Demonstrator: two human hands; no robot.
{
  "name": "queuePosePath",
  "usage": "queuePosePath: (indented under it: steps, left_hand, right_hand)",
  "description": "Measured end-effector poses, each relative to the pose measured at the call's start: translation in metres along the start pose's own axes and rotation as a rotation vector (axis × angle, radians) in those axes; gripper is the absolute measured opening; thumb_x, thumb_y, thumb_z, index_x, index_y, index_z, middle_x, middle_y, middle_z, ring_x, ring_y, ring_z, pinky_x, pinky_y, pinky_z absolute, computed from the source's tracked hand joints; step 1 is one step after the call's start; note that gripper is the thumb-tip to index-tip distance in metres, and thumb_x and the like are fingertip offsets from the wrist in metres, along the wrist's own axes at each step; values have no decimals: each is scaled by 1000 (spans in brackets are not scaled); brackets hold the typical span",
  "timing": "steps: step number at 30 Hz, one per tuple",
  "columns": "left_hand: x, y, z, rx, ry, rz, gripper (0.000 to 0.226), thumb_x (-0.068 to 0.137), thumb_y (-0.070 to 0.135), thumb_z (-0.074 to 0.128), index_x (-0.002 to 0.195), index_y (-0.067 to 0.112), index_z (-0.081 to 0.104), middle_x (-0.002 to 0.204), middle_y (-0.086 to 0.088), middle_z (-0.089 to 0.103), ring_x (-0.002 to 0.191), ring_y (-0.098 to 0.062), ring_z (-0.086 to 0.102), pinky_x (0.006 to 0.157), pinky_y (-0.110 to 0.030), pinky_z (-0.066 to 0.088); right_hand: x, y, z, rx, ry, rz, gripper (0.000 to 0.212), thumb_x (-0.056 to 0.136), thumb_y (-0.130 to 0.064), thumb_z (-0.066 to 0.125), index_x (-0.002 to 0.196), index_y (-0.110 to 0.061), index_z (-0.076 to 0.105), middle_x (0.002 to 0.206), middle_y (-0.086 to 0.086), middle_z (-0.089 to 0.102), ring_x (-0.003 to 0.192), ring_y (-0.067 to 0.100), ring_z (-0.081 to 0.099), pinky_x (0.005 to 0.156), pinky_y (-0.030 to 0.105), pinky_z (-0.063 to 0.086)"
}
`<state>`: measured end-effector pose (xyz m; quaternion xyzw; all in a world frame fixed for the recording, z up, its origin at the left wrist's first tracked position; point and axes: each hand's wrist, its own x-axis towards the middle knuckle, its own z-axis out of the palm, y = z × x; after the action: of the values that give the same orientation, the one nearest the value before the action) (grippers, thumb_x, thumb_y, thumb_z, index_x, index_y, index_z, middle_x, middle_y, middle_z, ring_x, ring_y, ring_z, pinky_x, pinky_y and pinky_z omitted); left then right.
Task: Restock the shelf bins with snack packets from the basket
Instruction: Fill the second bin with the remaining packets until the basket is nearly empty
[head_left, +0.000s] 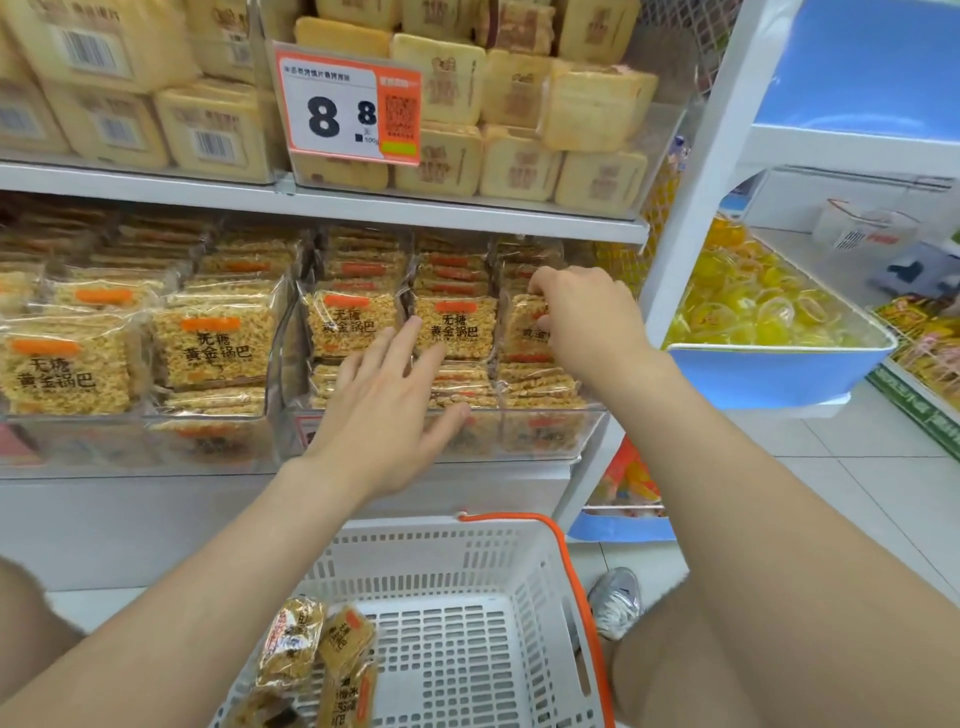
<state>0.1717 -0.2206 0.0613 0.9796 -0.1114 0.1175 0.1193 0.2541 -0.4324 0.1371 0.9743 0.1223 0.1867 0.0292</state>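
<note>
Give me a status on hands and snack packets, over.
Left hand open, fingers spread over the clear bin front. Right hand pinching the rightmost packet. Few packets in basket. Nothing in the way.

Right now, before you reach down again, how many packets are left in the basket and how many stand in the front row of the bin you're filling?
Basket packets: 4 in view in the basket, the pile cut by the frame's lower edge
Front-row packets in the clear bin: 3, the right hand gripping the rightmost packet
Total: 7
</note>
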Motion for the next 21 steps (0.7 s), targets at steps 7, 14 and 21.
queuePosePath:
  steps: [7,14,21]
  left_hand:
    - [6,0,4,59,-54,-23,82,99,78,21,166,31,20,176,-5,-9,162,-28,-6,129,-54,6]
    - [3,-5,4,33,-51,-7,81,100,76,24,164,28,27,176,-6,-2,162,-27,-1,129,-52,10]
    - [-5,-10,2,5,168,125,51,102,50,56,140,18,56,143,-5,50,133,-28,46,109,-47,40]
  right_hand:
    - [13,-6,13,-61,46,17,26,91,1,70,114,-10,65,111,15,61,108,39,57,70,42,39]
    - [14,-10,29,41,111,47,33,88,5,65,117,-10,63,112,15,61,103,39,58,69,40,38]
    - [-10,-39,17,31,267,58,28,80,-6,67,106,-13,62,114,12,51,100,35,50,76,40,33]
